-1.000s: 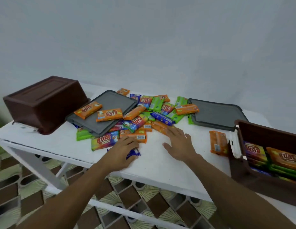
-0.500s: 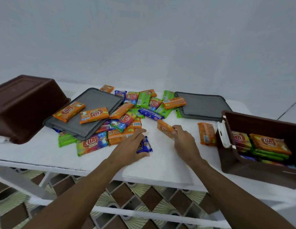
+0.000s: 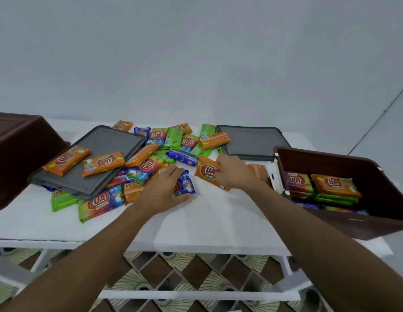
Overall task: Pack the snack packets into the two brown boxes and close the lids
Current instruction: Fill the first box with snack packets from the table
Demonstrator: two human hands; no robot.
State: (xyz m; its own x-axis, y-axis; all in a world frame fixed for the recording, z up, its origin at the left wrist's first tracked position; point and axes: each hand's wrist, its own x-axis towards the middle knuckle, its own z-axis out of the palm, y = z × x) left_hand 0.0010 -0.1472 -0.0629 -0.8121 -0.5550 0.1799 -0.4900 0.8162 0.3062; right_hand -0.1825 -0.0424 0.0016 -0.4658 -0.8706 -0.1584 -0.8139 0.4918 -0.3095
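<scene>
A heap of orange, green, blue and rainbow snack packets [image 3: 155, 152] lies mid-table. My left hand [image 3: 164, 190] grips a blue packet [image 3: 184, 184] at the heap's near edge. My right hand [image 3: 234, 173] holds an orange packet [image 3: 206, 171], lifted at a tilt. The right brown box [image 3: 362, 226] stands open, with stacked packets [image 3: 331, 184] inside. The left brown box [image 3: 16, 149] lies upside down at the table's left end. Two grey lids rest on the table: the left lid [image 3: 106, 143] carries two orange packets, the right lid [image 3: 252, 138] is bare.
The white table [image 3: 207, 224] ends in a front edge close to me. Another orange packet [image 3: 260, 171] lies beside the right box's white latch [image 3: 274, 176]. A patterned tile floor shows below the table frame. A plain wall stands behind.
My left hand closed around the blue packet and drew it toward the middle. My right hand took hold of the orange packet and raised its edge. The camera view shifted right.
</scene>
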